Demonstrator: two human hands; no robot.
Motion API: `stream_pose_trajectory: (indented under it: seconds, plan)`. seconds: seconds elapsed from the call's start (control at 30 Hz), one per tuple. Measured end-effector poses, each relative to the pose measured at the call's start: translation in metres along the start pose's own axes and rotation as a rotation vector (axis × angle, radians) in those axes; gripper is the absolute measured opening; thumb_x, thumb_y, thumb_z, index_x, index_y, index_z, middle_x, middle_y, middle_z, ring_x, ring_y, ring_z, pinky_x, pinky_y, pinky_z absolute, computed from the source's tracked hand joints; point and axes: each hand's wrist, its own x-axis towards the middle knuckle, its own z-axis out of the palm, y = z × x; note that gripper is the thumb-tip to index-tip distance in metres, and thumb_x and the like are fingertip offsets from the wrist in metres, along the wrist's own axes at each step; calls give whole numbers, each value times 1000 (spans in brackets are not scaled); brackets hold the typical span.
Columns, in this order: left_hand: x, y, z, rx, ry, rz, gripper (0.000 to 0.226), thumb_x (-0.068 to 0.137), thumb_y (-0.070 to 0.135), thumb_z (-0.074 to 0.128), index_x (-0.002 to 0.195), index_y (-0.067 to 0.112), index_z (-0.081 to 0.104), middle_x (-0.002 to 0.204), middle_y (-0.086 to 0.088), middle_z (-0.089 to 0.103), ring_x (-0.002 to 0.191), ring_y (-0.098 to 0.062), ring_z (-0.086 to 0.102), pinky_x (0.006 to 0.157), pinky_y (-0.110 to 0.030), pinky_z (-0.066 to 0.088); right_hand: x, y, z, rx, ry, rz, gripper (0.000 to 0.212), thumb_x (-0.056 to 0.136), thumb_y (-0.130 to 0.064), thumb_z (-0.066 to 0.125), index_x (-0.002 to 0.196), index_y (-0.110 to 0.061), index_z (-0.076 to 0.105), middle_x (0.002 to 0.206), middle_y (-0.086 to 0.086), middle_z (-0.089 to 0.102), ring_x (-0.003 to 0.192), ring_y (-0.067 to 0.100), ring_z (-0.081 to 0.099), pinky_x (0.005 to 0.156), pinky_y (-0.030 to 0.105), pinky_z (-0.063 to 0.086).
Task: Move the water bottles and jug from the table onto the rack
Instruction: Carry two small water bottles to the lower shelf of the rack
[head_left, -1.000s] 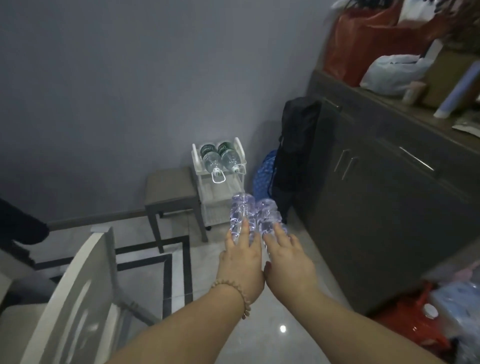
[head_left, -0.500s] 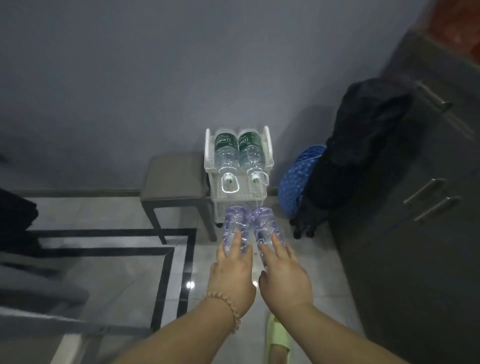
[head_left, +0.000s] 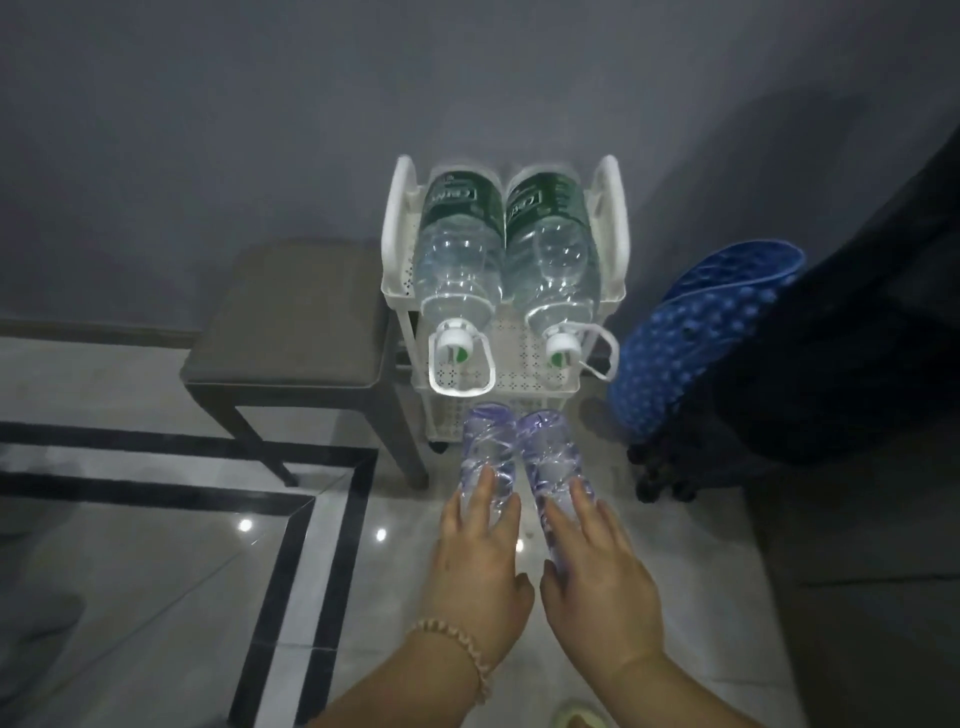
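Note:
My left hand (head_left: 480, 566) grips a clear purple-tinted water bottle (head_left: 488, 447), held level and pointing forward. My right hand (head_left: 597, 577) grips a second such bottle (head_left: 548, 454) right beside the first. Both bottle ends are just in front of the white plastic rack (head_left: 397, 218), which stands against the grey wall. On the rack's top shelf lie two large green-labelled jugs, the left jug (head_left: 460, 249) and the right jug (head_left: 553, 249), caps facing me. The lower shelves are mostly hidden behind the jugs and the held bottles.
A grey padded stool (head_left: 291, 312) stands left of the rack. A blue dotted bag (head_left: 696, 332) and a black bag (head_left: 831, 338) lean to the right. The floor (head_left: 156, 571) is glossy tile with black border lines.
I have come closer to the rack, which now looms larger and centred. Both hands still carry the two bottles side by side, now nearer the rack's lower shelves.

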Motion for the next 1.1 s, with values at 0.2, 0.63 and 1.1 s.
stream_pose_trajectory:
  seconds: [0.2,0.63,1.1]
  plan:
    - [73,-52,88,-123,126,-26,79,78,36,68,144,29,26,156,8,-3,140,-25,6,114,-39,21,72,34,87,26,98,25,63,86,-24,58,143,-32,34,158,-7,13,142,19,18,99,34,41]
    - [242,-78,127,-40,200,181,75,78,43,62,143,28,27,156,4,0,139,-33,11,111,-35,16,203,64,130,-78,356,15,60,86,-28,60,142,-28,36,156,-3,18,139,22,21,94,41,44]
    - [275,-77,104,-293,63,196,30,94,21,44,117,10,62,145,-11,37,122,-27,45,103,-30,33,245,50,118,-54,284,134,40,83,-21,66,119,-17,50,120,4,45,99,27,55,72,36,51]
